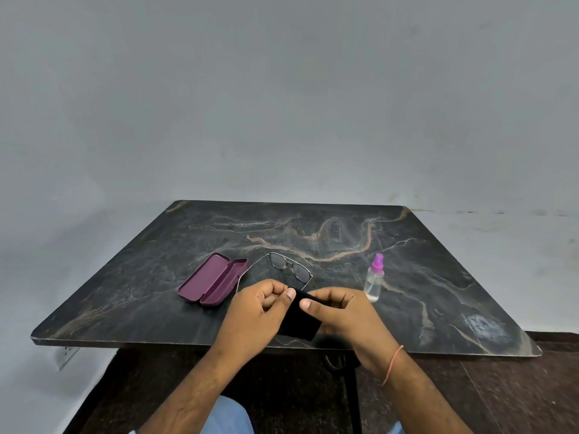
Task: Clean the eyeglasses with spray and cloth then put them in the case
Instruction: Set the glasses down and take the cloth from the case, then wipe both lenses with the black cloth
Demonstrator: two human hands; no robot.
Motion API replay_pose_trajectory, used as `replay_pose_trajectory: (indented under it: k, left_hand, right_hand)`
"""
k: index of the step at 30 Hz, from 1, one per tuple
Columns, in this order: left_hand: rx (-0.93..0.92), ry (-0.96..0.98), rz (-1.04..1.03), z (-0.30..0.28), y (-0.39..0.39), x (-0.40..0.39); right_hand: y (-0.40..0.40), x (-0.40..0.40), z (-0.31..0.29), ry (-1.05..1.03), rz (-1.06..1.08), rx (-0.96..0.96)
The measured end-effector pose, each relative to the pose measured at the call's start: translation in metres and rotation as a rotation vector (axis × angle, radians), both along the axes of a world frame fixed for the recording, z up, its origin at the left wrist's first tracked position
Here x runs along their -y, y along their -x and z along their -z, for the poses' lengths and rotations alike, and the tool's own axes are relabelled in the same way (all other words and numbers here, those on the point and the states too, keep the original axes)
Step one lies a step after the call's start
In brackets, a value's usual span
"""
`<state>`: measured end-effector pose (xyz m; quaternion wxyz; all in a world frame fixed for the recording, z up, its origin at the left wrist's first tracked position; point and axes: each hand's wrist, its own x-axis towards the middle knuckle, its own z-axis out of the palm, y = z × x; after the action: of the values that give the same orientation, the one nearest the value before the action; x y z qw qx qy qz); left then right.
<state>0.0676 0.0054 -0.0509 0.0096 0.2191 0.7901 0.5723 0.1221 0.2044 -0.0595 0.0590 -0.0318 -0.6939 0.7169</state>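
Note:
A black cloth [301, 321] is held between both hands above the near middle of the table. My left hand [255, 311] pinches its top left edge with thumb and fingers. My right hand [341, 311] grips its right side, thumb on top. Just beyond the hands, thin metal-framed eyeglasses [289, 267] lie on the table with their arms unfolded. A purple case [213, 279] lies open and empty to their left. A small clear spray bottle [374, 278] with a pink nozzle stands upright to the right of my right hand.
Everything sits on a dark marble-patterned table [438, 277] against a plain grey wall. The table's front edge runs just under my wrists. A dark floor and my light blue trousers [228, 418] show below it.

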Motion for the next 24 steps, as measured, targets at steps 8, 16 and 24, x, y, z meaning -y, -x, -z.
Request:
replay_pose_trajectory:
  k: [8,16,24]
  left_hand:
    - [-0.118,0.140,-0.028,0.005,0.027,0.001]
    - [-0.549,0.682,-0.077,-0.020,0.118,0.016]
    - [-0.701,1.063,-0.009,-0.031,0.154,0.016]
  right_hand:
    - [0.005,-0.003,0.010,0.055,-0.006,0.035]
    - [0.003,-0.012,0.020,0.195,0.061,0.024]
    - [0.004,-0.015,0.025,0.256,0.039,-0.006]
